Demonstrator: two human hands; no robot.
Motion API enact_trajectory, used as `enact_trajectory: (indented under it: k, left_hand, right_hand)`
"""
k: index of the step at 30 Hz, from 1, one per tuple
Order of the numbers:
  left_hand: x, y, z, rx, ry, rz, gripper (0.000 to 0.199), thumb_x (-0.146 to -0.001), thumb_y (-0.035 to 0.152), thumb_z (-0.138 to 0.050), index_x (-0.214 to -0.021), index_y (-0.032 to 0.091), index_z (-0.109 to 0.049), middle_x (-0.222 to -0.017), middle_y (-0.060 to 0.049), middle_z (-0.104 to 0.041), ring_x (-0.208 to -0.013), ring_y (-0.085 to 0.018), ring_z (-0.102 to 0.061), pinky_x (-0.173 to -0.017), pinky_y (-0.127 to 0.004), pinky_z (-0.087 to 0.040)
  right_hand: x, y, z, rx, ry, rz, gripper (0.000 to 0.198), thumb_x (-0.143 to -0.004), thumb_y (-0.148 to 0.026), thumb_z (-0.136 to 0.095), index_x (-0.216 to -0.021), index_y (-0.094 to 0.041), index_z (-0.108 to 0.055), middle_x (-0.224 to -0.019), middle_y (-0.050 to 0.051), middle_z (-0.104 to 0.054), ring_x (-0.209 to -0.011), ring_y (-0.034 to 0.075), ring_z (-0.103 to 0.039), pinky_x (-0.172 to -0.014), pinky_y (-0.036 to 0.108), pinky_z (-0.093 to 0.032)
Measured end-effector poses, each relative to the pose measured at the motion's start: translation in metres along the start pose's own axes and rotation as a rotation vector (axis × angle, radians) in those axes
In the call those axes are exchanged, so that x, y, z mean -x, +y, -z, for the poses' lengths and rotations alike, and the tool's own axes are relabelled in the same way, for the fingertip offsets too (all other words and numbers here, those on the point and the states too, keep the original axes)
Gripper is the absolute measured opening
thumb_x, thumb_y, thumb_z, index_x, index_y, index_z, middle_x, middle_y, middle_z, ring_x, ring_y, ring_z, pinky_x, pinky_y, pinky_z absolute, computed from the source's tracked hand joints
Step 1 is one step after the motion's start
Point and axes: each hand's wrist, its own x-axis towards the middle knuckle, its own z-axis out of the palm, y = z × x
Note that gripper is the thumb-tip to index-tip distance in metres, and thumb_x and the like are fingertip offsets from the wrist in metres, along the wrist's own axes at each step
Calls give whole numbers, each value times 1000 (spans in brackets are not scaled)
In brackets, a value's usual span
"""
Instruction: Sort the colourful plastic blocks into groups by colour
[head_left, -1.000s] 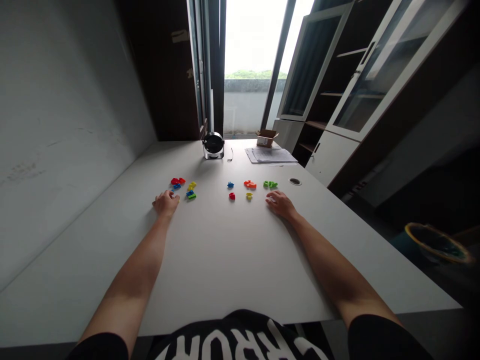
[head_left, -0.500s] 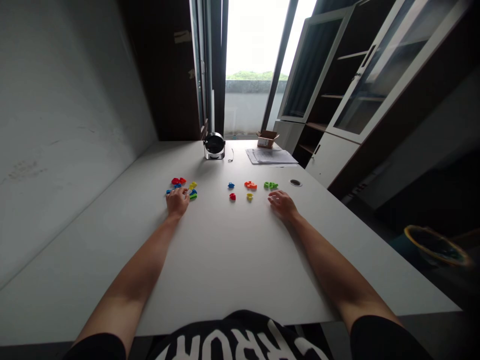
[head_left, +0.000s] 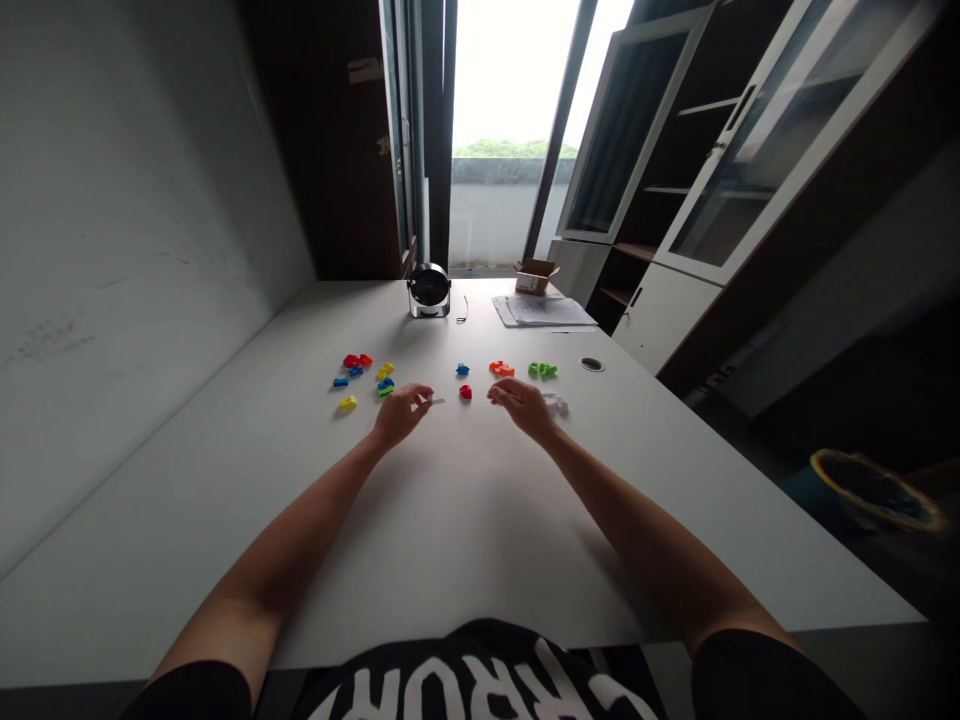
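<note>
My left hand [head_left: 403,413] is pinched on a small white plastic piece [head_left: 437,401] that sticks out past its fingertips. It hangs low over the table, just right of a green piece [head_left: 385,392] and a blue piece [head_left: 385,383]. My right hand [head_left: 523,404] has its fingers drawn together in front of the orange pieces [head_left: 502,369]; whatever they pinch is hidden. Right beside that hand lie white pieces [head_left: 556,402]. Between the hands sit a red piece [head_left: 466,392] and, behind it, a blue toy piece [head_left: 463,369].
Green pieces [head_left: 542,370] lie near a round cable hole [head_left: 592,365]. Red pieces [head_left: 357,361] and a yellow piece [head_left: 347,403] are at left. Farther back stand a small black fan [head_left: 429,290], papers [head_left: 547,311] and a cardboard box [head_left: 535,277].
My left hand has moved right from the left cluster, with a white piece now showing in it. My right hand has shifted left, uncovering white pieces; the yellow piece there is out of sight.
</note>
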Motion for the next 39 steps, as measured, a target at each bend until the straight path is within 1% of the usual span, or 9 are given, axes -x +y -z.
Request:
enact_trajectory:
  k: [3, 6, 9, 14, 18, 22, 27, 32, 39]
  left_hand:
    - [6, 15, -10, -55, -74, -125, 14, -93, 24, -60, -104, 22, -69, -101, -5, -73, -80, -17, -69, -77, -32, -54]
    - [11, 25, -15, -112, -117, -205, 12, -95, 23, -59, -103, 24, -69, -99, -5, -72, -81, -17, -68, -78, -32, -53]
    - [12, 28, -15, -137, -123, -240, 13, -96, 21, -58, -103, 24, -68, -101, -5, -71, -84, -18, -68, -81, -34, -52]
    - [13, 31, -15, -167, -130, -282, 15, -96, 19, -56, -105, 24, -67, -105, -6, -71, -92, -20, -67, -87, -37, -52]
    - [14, 35, -19, -192, -127, -324, 16, -97, 20, -55, -106, 25, -67, -106, -6, -71, -97, -21, -66, -92, -39, -52]
    - [15, 36, -20, -187, -121, -351, 15, -98, 21, -54, -107, 24, -66, -106, -6, -70, -97, -21, -66, -91, -38, -51]
    - [16, 34, -20, -151, -119, -287, 14, -98, 26, -55, -108, 23, -64, -102, -6, -70, -89, -20, -66, -85, -35, -52]
    - [16, 28, -21, -59, -126, -183, 16, -100, 32, -53, -100, 23, -66, -94, -5, -71, -83, -19, -66, -78, -32, -51]
    - [13, 15, -30, 61, -169, -45, 20, -97, 35, -57, -96, 21, -71, -91, -3, -73, -79, -17, -66, -74, -29, -51]
  right_hand:
    - [9, 1, -24, -206, -159, -163, 38, -86, -58, -67, -94, -22, -69, -87, 6, -74, -78, 21, -68, -70, 35, -54]
    - [17, 6, -39, -199, -227, -241, 37, -85, -56, -70, -96, -21, -68, -86, 6, -74, -74, 19, -67, -63, 30, -51]
    - [22, 9, -46, -206, -240, -257, 36, -85, -55, -71, -96, -20, -67, -85, 6, -74, -73, 18, -67, -62, 29, -49]
    - [23, 9, -48, -334, -216, -300, 38, -83, -55, -74, -96, -21, -68, -86, 6, -74, -76, 18, -67, -67, 30, -49]
    - [24, 8, -48, -336, -244, -268, 38, -80, -55, -77, -96, -21, -68, -85, 5, -74, -78, 18, -66, -69, 31, -50]
    - [26, 6, -49, -336, -230, -228, 36, -80, -55, -77, -93, -22, -68, -82, 3, -72, -76, 18, -65, -69, 31, -49]
    - [28, 8, -52, -317, -190, -181, 37, -81, -57, -75, -90, -23, -67, -80, 2, -69, -74, 18, -62, -68, 32, -49]
    - [28, 15, -56, -265, -166, -148, 38, -80, -58, -74, -92, -23, -65, -79, 2, -68, -71, 18, -61, -67, 31, -48]
    - [27, 27, -62, -145, -138, -49, 29, -84, -47, -70, -97, -23, -63, -77, -1, -63, -68, 16, -55, -63, 29, -43]
